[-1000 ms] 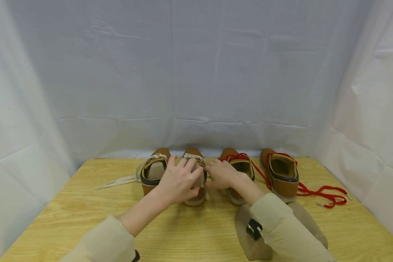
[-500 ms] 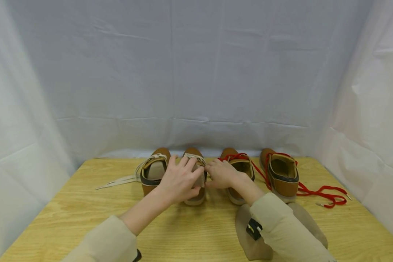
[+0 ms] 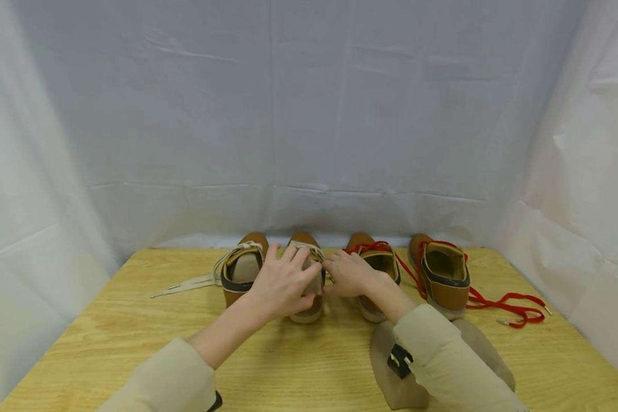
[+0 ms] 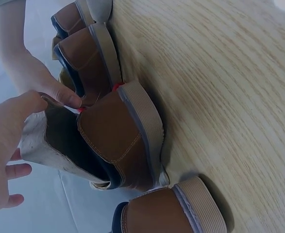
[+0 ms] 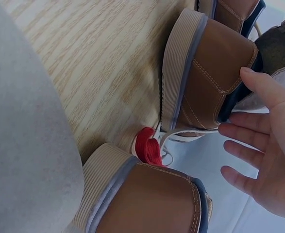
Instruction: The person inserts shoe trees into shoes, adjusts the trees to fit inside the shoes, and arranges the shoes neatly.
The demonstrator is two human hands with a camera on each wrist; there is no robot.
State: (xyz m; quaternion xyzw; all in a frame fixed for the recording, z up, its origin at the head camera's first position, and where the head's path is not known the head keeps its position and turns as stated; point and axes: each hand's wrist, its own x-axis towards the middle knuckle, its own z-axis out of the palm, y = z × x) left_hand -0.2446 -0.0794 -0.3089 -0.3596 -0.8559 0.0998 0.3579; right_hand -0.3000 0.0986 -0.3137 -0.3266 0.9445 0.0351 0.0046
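Observation:
A brown shoe (image 3: 307, 313) with cream laces, second from the left in the head view, stands between my two hands. A grey insole (image 4: 33, 141) sticks up bent out of its opening, its lower part hidden inside. My left hand (image 3: 280, 284) pinches the raised end of that insole, the lower fingers spread in the left wrist view. On the shoe's other side, my right hand (image 5: 278, 133) grips the dark collar, thumb at the heel edge and index finger along the side. Its remaining fingers extend loosely.
To the left, another cream-laced shoe (image 3: 233, 297) contains a grey insole (image 3: 244, 269). Two red-laced shoes stand right, one (image 3: 447, 294) with loose red laces (image 3: 515, 306) trailing over the table (image 3: 108, 343). Loose insoles (image 3: 486, 352) lie partly beneath the right forearm.

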